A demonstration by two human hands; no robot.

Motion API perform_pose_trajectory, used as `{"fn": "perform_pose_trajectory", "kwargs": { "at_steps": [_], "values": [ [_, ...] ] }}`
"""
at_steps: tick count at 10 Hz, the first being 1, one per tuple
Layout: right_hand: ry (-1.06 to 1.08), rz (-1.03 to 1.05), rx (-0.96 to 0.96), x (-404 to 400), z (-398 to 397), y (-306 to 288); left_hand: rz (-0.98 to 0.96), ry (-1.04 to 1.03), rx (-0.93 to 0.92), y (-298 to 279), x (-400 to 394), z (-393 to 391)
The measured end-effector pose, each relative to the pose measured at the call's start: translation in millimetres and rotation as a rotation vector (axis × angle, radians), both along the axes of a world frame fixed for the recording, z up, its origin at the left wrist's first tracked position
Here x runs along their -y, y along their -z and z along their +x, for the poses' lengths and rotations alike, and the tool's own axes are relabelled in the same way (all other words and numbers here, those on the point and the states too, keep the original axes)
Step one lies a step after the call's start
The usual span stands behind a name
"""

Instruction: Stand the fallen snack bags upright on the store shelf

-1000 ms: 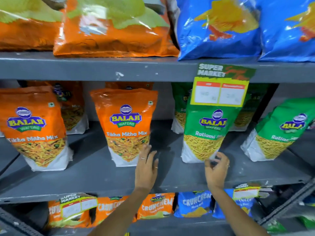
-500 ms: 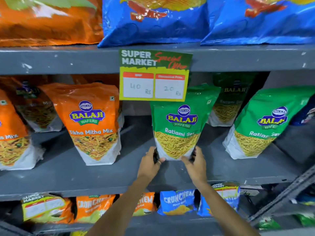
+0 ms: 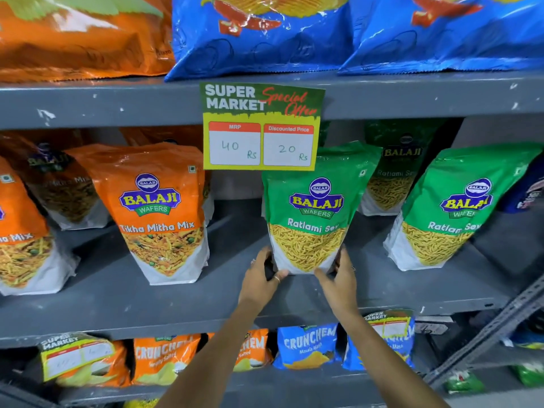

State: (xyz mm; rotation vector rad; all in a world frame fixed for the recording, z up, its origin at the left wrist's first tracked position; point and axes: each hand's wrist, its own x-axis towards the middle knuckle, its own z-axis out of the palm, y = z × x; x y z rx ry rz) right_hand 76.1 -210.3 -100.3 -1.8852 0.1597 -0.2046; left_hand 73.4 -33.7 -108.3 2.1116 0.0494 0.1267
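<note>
We hold a green snack bag by its base on the grey middle shelf, a little right of centre. Our left hand curls around the bag's lower left corner, thumb across the white front edge and fingers tucked behind it. Our right hand clasps the lower right corner the same way, thumb pointing in along the bottom. The bag stands upright, its bottom on the shelf, its top leaning slightly to the right.

A yellow and green price tag hangs from the shelf edge above, covering the bag's upper left corner. To the left stands an orange snack bag, upright and apart from the green one, with more orange bags behind and beside it. To the right another green bag leans to the right, and a third green bag sits further back between the two. Blue bags and an orange one lie on the top shelf. Small orange and blue packets line the shelf below our arms.
</note>
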Motion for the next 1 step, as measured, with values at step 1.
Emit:
{"fn": "perform_pose_trajectory", "kwargs": {
  "at_steps": [1],
  "values": [
    [0.139,0.108,-0.043,-7.3,-9.0,-4.5,-0.082,-0.040,0.002,-3.0,-3.0,-11.3]
  ]
}}
